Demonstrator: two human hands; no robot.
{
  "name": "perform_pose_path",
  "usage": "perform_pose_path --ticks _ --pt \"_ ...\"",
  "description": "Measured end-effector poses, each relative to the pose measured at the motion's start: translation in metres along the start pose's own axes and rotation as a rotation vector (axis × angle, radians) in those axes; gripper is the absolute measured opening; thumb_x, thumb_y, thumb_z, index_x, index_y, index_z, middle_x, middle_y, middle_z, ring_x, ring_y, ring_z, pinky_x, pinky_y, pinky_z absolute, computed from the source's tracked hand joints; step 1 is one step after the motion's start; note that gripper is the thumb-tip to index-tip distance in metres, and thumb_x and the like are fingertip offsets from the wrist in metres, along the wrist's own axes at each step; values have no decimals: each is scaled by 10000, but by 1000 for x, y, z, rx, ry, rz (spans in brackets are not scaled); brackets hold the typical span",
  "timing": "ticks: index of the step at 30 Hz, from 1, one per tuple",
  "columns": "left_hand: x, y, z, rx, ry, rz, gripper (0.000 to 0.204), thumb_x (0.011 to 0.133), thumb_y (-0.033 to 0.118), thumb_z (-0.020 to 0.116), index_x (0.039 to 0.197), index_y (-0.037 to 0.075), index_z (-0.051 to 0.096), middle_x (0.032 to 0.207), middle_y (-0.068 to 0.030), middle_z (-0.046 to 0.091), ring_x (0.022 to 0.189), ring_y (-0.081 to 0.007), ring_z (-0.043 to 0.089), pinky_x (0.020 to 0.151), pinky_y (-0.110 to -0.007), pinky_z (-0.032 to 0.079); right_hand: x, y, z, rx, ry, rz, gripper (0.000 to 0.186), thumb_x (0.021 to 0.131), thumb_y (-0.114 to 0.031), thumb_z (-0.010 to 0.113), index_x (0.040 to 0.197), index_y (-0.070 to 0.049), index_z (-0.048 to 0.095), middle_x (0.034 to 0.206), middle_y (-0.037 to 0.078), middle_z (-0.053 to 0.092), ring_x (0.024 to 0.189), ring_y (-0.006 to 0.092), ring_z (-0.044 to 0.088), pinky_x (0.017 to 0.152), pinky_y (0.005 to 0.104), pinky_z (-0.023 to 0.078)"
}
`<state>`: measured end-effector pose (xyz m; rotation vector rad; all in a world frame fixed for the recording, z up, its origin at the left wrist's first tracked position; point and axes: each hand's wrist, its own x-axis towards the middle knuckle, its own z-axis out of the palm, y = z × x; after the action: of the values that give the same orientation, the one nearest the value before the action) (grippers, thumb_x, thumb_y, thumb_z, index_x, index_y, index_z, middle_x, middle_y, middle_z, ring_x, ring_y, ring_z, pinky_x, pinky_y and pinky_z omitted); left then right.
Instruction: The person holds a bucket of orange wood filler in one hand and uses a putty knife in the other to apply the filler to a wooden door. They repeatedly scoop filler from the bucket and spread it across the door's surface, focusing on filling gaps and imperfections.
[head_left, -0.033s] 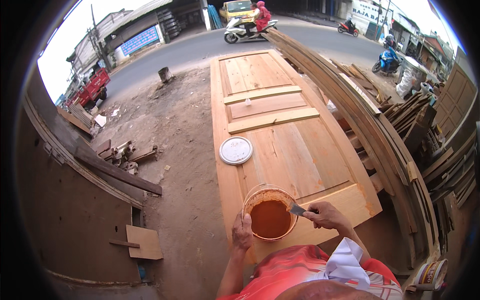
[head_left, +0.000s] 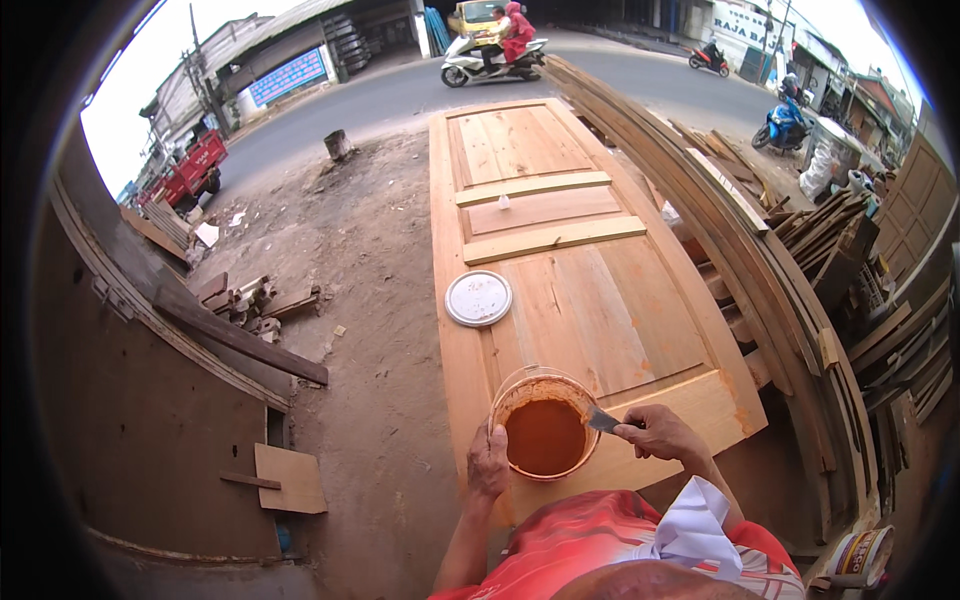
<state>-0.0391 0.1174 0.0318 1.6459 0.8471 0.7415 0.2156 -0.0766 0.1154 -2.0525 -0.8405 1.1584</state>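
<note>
A pale wooden door (head_left: 612,290) lies flat in front of me. Over its near end is a bucket (head_left: 540,388) with orange-brown paste inside and smeared round its inner wall. My left hand (head_left: 488,465) grips the bucket's left side. In my right hand (head_left: 660,437) is a putty knife (head_left: 603,420), its blade against the bucket's right rim. A round white lid (head_left: 478,298) rests on the door's left edge, beyond the bucket. Orange smears mark the door's near right corner.
Two wooden strips (head_left: 555,238) cross the door. Long planks (head_left: 720,230) run along its right side. Scrap wood (head_left: 250,300) lies on the dirt at left. A labelled tub (head_left: 860,556) stands at lower right. A white motorbike (head_left: 490,60) with riders is on the road ahead.
The view has shifted slightly, so the door and bucket sit a little further right. The white motorbike has moved left along the road. Both hands keep their holds.
</note>
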Motion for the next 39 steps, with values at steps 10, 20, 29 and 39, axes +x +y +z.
perform_pose_path --ticks 10,20,29,39 --pt "8 -51 -23 -121 81 -215 633 1128 445 410 1498 -61 498 1502 -211 564 1402 -324 533 1174 -426 404 -25 37 -27 211 145 161 285 1024 -272 681 897 -17 665 631 20 611 520 84 587 467 262 466" --pt "82 -157 -5 604 433 -176 582 1036 382 549 1402 -70 544 1359 -313 614 1269 -436 596 1079 -481 457 39 104 -84 648 109 -42 274 1048 -255 669 1102 13 682 771 3 641 618 99 637 561 252 513" --pt "69 -193 8 709 465 -469 515 1027 404 569 1299 -32 602 1229 -287 665 1148 -424 642 988 -485 489 209 181 -212 369 -51 -71 446 1084 -199 552 1481 3 564 1007 62 699 837 123 673 762 283 554" --pt "80 -207 -10 791 589 -555 457 1016 428 591 1185 10 666 1085 -259 720 1014 -411 693 886 -489 525 397 127 -258 -501 -31 -472 421 1061 -165 560 1475 -104 611 993 77 688 875 177 652 807 334 528"
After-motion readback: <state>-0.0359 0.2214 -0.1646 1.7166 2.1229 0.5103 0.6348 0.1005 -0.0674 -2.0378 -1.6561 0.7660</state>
